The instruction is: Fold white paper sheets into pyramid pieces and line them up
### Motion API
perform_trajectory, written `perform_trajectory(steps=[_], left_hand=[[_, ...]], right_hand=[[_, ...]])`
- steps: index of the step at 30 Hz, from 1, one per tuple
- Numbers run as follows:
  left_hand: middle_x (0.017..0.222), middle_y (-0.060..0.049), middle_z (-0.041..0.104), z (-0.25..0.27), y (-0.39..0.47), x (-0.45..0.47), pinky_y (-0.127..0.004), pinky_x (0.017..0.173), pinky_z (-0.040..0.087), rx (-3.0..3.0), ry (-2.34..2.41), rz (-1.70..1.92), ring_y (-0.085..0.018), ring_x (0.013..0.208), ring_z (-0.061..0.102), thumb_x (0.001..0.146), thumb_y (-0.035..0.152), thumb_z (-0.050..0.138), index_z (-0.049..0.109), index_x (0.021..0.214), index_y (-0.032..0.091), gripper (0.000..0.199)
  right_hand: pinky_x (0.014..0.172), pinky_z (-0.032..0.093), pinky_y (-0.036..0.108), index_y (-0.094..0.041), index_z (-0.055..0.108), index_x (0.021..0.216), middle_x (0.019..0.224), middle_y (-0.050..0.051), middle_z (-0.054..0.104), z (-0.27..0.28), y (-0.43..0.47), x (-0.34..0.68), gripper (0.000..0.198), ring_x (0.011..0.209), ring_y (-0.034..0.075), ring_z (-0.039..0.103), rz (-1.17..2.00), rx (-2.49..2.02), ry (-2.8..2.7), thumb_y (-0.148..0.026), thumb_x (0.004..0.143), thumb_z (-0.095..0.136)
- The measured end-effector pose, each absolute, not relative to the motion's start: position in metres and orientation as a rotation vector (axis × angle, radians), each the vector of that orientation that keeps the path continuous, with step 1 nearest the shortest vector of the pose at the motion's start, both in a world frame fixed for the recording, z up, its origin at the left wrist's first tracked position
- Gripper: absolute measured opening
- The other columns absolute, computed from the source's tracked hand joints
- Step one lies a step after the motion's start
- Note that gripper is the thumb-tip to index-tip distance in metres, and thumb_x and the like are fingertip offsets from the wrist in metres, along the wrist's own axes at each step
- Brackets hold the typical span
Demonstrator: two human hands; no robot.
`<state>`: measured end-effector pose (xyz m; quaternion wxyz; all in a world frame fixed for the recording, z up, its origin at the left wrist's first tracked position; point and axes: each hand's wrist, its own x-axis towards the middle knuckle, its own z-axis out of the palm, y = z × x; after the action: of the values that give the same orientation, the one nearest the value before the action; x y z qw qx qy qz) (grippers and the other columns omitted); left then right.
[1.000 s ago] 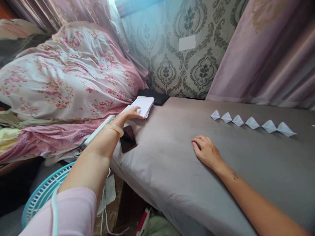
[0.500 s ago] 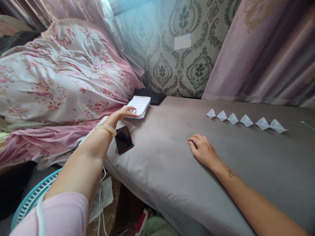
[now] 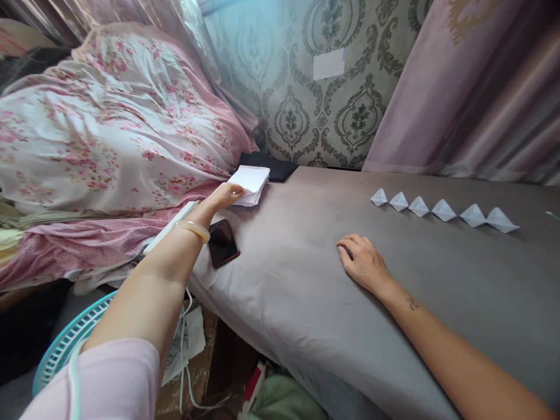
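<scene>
My left hand (image 3: pixel 228 195) reaches to a stack of white paper (image 3: pixel 250 179) at the bed's far left. Its fingers and thumb are pinched together at the near edge of a top sheet. On the grey bed sheet (image 3: pixel 284 256) rests my right hand (image 3: pixel 362 262), its fingers curled around a small dark object (image 3: pixel 347 252), mostly hidden, whose kind I cannot make out. Beyond it, to the right, several folded white paper pieces (image 3: pixel 443 210) with pointed tops stand in a slanting row.
A phone (image 3: pixel 223 244) lies near the bed's left edge, close to my left wrist. Behind the stack is a flat black item (image 3: pixel 282 169). A white power strip (image 3: pixel 170 227), a floral cover (image 3: pixel 109 128) and a blue basket (image 3: pixel 70 338) are on the left. White cables (image 3: pixel 187 373) hang below.
My left hand's fingers have closed from a spread position into a pinch at the paper's edge. The right hand stays put on the bed. The view has shifted slightly.
</scene>
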<state>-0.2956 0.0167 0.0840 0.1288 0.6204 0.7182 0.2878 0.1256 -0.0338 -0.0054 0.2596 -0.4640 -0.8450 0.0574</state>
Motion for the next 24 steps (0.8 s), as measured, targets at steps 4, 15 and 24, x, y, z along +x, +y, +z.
perform_trajectory(steps=[4, 15, 24], left_hand=[[0.064, -0.001, 0.061, 0.077, 0.022, -0.298, -0.026, 0.064, 0.040, 1.809, 2.152, 0.876, -0.017, 0.070, 0.055, 0.065, 0.044, 0.066, 0.072, 0.074, 0.014, 0.032], [0.054, 0.001, 0.050, 0.076, 0.013, -0.298, -0.025, 0.055, 0.028, 1.619, 2.058, 1.088, -0.011, 0.056, 0.041, 0.053, 0.065, 0.069, 0.069, 0.067, 0.015, 0.052], [0.058, 0.004, 0.060, 0.088, 0.012, -0.297, -0.024, 0.063, 0.037, 1.615, 2.084, 0.899, -0.015, 0.066, 0.050, 0.044, 0.062, 0.068, 0.068, 0.066, 0.020, 0.048]], right_hand=[[0.083, 0.045, 0.036, -0.019, 0.069, 0.097, 0.105, 0.009, 0.065, -0.005, -0.034, 0.125, 0.029, 0.093, 0.023, 0.055, 0.162, -1.258, -2.291, -0.026, 0.091, 0.042], [0.085, 0.043, 0.034, -0.020, 0.069, 0.096, 0.105, 0.009, 0.065, -0.002, -0.036, 0.125, 0.027, 0.096, 0.022, 0.053, 0.225, -1.267, -2.280, -0.023, 0.092, 0.043], [0.087, 0.041, 0.030, -0.020, 0.069, 0.095, 0.102, 0.007, 0.065, 0.004, -0.044, 0.125, 0.023, 0.095, 0.018, 0.052, 0.260, -1.319, -2.257, -0.020, 0.093, 0.045]])
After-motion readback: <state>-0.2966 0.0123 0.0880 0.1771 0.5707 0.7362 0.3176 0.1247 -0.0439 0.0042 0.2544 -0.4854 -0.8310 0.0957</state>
